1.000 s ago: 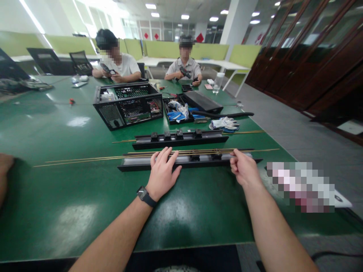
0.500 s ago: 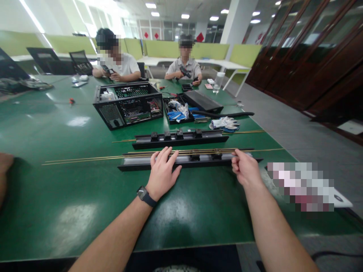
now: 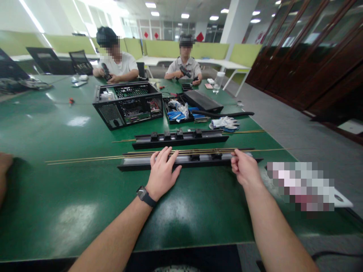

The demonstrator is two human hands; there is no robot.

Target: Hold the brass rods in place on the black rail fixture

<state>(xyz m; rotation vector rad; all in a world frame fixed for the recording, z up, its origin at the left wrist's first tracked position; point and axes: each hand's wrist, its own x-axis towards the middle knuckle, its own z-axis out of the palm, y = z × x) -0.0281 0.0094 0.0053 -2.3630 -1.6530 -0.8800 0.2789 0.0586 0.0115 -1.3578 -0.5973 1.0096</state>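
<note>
Thin brass-coloured rods (image 3: 93,159) lie lengthwise along a long black channel (image 3: 138,166) with a pale inner strip, jutting out past both its ends. My left hand (image 3: 163,168), with a dark watch on the wrist, rests spread over the rods and the channel's left half. Near the channel's right end, my right hand (image 3: 244,165) pinches a rod between thumb and fingers. Between my hands, black blocks (image 3: 195,155) sit in the channel. Just behind stands a similar channel (image 3: 181,143) with several black blocks and rods through it.
An opened black computer case (image 3: 109,107) stands behind, left of a black tray (image 3: 180,120) holding gloves. More gloves (image 3: 225,123) lie beside a black tube (image 3: 241,114). Two people sit across the green table (image 3: 85,196), each holding a dark tool. Another person's arm (image 3: 4,170) shows at the left edge.
The rod in my right hand has slid a little to the right, its right end reaching further past the table edge. My left hand stays in place.
</note>
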